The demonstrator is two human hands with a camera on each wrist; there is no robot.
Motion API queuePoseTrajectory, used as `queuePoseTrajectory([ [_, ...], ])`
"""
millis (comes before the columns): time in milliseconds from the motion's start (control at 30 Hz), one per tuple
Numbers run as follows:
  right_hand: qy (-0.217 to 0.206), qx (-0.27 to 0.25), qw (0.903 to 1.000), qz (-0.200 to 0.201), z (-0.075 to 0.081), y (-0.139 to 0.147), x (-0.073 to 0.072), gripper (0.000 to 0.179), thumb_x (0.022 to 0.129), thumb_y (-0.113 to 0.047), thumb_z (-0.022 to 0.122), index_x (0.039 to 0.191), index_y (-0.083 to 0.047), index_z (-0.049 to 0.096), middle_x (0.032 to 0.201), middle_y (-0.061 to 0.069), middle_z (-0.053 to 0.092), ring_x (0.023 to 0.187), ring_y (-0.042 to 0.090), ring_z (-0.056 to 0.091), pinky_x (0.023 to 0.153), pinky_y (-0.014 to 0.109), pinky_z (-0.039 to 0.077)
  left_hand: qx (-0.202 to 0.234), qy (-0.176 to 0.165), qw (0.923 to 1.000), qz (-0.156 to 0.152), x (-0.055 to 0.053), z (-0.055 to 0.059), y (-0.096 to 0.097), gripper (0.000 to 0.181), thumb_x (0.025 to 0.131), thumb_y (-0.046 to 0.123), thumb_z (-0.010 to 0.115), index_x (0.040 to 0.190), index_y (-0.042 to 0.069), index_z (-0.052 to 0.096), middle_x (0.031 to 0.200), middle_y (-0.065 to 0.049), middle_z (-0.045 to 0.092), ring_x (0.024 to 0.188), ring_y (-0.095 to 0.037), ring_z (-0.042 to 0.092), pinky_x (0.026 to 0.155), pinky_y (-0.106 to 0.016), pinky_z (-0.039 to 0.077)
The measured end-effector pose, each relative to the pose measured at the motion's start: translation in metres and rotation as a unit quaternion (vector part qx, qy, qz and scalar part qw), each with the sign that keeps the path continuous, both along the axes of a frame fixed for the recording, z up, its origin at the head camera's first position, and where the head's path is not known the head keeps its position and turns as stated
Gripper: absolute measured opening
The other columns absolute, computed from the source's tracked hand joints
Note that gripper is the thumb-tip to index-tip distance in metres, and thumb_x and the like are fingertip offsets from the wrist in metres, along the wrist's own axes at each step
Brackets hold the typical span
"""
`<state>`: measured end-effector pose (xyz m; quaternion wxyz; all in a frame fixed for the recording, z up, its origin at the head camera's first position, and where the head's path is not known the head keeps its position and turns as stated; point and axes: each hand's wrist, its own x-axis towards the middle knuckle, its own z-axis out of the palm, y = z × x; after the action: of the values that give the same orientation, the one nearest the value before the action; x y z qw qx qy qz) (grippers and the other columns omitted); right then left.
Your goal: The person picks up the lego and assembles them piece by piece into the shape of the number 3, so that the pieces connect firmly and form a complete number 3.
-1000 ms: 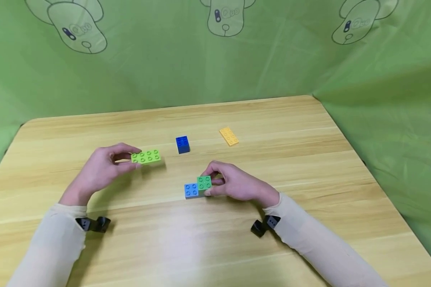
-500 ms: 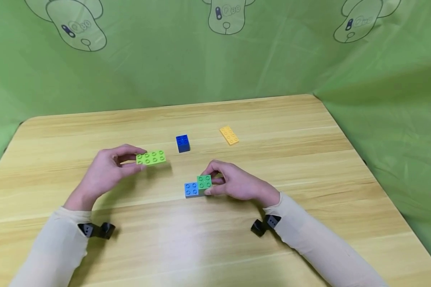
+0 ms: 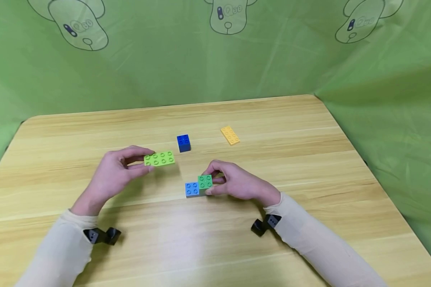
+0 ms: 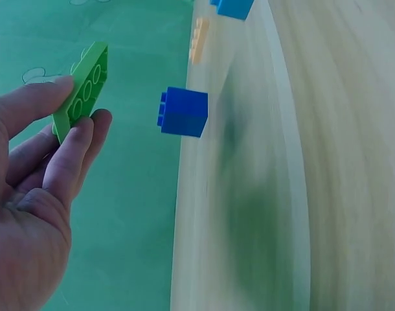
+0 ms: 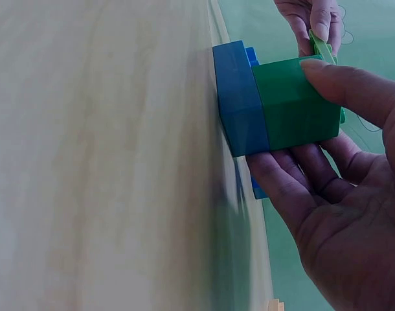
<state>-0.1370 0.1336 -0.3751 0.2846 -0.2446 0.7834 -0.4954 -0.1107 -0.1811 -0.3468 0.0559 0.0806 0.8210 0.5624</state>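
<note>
My left hand point(image 3: 113, 171) pinches a thin lime-green building brick point(image 3: 159, 159) by its left end, studs up, held above the table. In the left wrist view the hollow underside of that lime-green brick point(image 4: 87, 87) shows. My right hand point(image 3: 238, 182) grips a green four-stud brick point(image 3: 205, 181) between thumb and fingers. This green brick sits on the right part of a light blue brick point(image 3: 192, 189), whose left studs stay bare. In the right wrist view the light blue brick point(image 5: 239, 97) lies flush against the base of the green one point(image 5: 294, 103).
A dark blue brick point(image 3: 183, 143) stands on the wooden table point(image 3: 280, 135) beyond the hands. Farther right lies a flat yellow-orange brick point(image 3: 230, 135). Green cloth point(image 3: 158, 63) hangs behind and beside the table.
My left hand has moved to the right with the lime-green brick, closer to the other bricks. The right hand and its two joined bricks have stayed almost in place.
</note>
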Motion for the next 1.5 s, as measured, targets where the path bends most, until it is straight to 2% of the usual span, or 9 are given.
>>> queuePoseTrajectory([
  [200,-0.003,0.002,1.0,-0.001,0.0,-0.001,-0.001,0.031,0.084,-0.005,0.078,0.11,-0.005,0.06,0.112,0.01,0.058,0.102,0.023,0.06,0.087,0.03,0.053,0.008,0.01,0.9999,-0.007,0.002,-0.001,0.003,0.036,0.083,0.007,0.079,0.117,0.001,0.068,0.116,-0.011,0.065,0.101,-0.029,0.066,0.076,-0.029,0.057],
  [533,-0.003,0.001,1.0,0.005,0.0,0.0,-0.002,0.032,0.084,-0.005,0.078,0.11,-0.004,0.059,0.109,0.01,0.06,0.1,0.022,0.062,0.086,0.031,0.054,0.039,-0.011,0.999,-0.018,0.007,0.005,0.014,0.036,0.083,0.01,0.08,0.116,0.003,0.068,0.115,-0.01,0.066,0.101,-0.029,0.066,0.076,-0.03,0.057],
  [800,-0.006,-0.001,1.0,0.004,0.0,0.0,-0.002,0.032,0.084,-0.004,0.077,0.11,-0.004,0.059,0.109,0.01,0.059,0.101,0.022,0.062,0.087,0.029,0.054,0.042,-0.02,0.9989,0.005,0.013,0.008,0.023,0.036,0.082,0.009,0.08,0.116,0.003,0.068,0.109,-0.012,0.067,0.094,-0.022,0.068,0.074,-0.029,0.058],
  [900,-0.011,-0.004,0.9999,0.003,0.0,-0.001,-0.002,0.032,0.084,-0.003,0.077,0.11,-0.002,0.059,0.109,0.011,0.059,0.102,0.022,0.063,0.086,0.029,0.054,0.048,-0.025,0.9986,0.004,0.015,0.009,0.027,0.036,0.082,0.007,0.08,0.116,0.003,0.068,0.108,-0.012,0.068,0.094,-0.022,0.068,0.075,-0.029,0.058],
  [1233,-0.016,-0.009,0.9998,0.007,-0.001,-0.002,-0.003,0.033,0.084,-0.001,0.077,0.11,-0.001,0.058,0.109,0.012,0.059,0.101,0.023,0.064,0.085,0.03,0.054,0.067,-0.031,0.9973,-0.009,0.017,0.009,0.036,0.037,0.082,0.007,0.08,0.116,0.003,0.068,0.109,-0.011,0.068,0.096,-0.024,0.068,0.076,-0.031,0.057],
  [1500,-0.006,-0.003,0.9999,0.014,-0.001,-0.001,-0.005,0.033,0.083,-0.003,0.078,0.109,-0.001,0.058,0.111,0.012,0.059,0.103,0.022,0.062,0.087,0.029,0.053,0.088,-0.041,0.9948,-0.033,0.017,0.007,0.048,0.034,0.082,0.005,0.079,0.114,0.005,0.069,0.111,-0.009,0.068,0.1,-0.026,0.067,0.077,-0.033,0.058],
])
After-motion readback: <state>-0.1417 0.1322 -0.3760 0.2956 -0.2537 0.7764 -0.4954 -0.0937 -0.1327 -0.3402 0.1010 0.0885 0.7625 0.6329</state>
